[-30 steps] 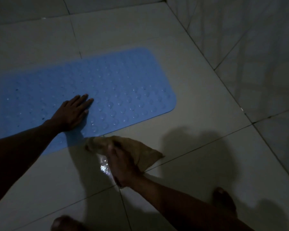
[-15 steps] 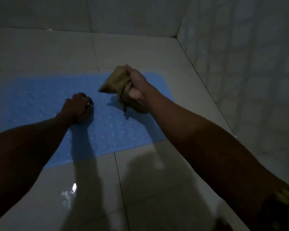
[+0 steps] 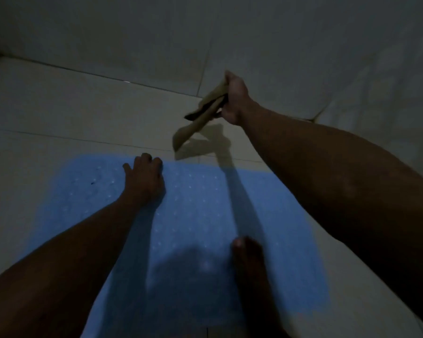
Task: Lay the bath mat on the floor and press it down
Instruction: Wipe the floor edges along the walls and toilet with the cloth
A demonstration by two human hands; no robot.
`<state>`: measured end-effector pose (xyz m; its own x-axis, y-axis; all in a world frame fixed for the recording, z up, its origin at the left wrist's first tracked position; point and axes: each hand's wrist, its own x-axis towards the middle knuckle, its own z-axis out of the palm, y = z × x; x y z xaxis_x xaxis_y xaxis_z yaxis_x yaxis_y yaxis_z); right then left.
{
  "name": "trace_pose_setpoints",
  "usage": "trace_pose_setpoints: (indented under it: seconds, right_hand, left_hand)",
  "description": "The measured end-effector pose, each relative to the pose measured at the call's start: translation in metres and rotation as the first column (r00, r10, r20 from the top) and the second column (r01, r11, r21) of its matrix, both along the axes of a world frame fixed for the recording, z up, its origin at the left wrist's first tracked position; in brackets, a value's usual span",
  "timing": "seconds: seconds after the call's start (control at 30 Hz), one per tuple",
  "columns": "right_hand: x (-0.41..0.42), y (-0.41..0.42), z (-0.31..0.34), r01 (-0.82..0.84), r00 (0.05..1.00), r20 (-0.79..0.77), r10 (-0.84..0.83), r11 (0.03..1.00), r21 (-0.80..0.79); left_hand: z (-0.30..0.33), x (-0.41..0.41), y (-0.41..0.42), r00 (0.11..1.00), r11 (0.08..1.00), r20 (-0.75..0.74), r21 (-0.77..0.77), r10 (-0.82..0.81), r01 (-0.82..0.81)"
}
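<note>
Pressing is basically where this is at: the blue bath mat (image 3: pixel 195 223) is already lying flat on the tiled floor (image 3: pixel 59 106), near the wall (image 3: pixel 303 45), and the left hand (image 3: pixel 144 180) is planted on its far edge with the fingers curled down into it, so that grip isn't holding anything, it's just leaning on the mat. The right hand (image 3: pixel 235 101) is up off the floor with its fingers wrapped around a tan cloth (image 3: pixel 200 118), which dangles past the mat's far edge. A bare foot (image 3: pixel 248 259) is standing on the near half too. Honestly the risk I'd flag is that only one hand is doing the pushing, so parts of the mat, especially the right side and the corners, might never get seated and could lift or slide later. It's really dim, so I can't tell whether the tiles are wet or whether the edges are fully down. If that floor is damp, the mat could skate under the foot while weight shifts forward. The hanging cloth could also drop onto the mat and get trapped under a press.
</note>
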<state>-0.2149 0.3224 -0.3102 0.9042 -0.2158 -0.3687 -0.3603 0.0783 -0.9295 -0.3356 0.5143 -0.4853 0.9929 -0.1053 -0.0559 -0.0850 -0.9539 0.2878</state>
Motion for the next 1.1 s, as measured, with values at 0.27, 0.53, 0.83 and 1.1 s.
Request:
trace_pose_setpoints:
  seconds: [0.27,0.53,0.83,1.1]
  right_hand:
    - [0.111,-0.016,-0.036,-0.178,0.979,-0.002,0.203,0.853,-0.490]
    - [0.188,-0.019,-0.144,-0.482,0.864,-0.251,0.437,0.571,-0.664]
    - [0.194,0.005,-0.225,-0.210,0.925,-0.105,0.365,0.260,-0.943]
    - [0.188,0.046,-0.213,-0.115,0.961,-0.036,0.274,0.277,-0.954]
  left_hand:
    - [-0.006,0.089,0.017,1.000,0.999,0.021,-0.036,-0.001,0.002]
    - [0.001,0.180,0.004,1.000,0.998,-0.013,0.055,0.023,-0.022]
    - [0.006,0.221,0.014,0.997,0.993,-0.041,0.098,-0.059,0.063]
    - [0.007,0.220,0.063,0.987,0.979,0.002,0.127,-0.160,0.158]
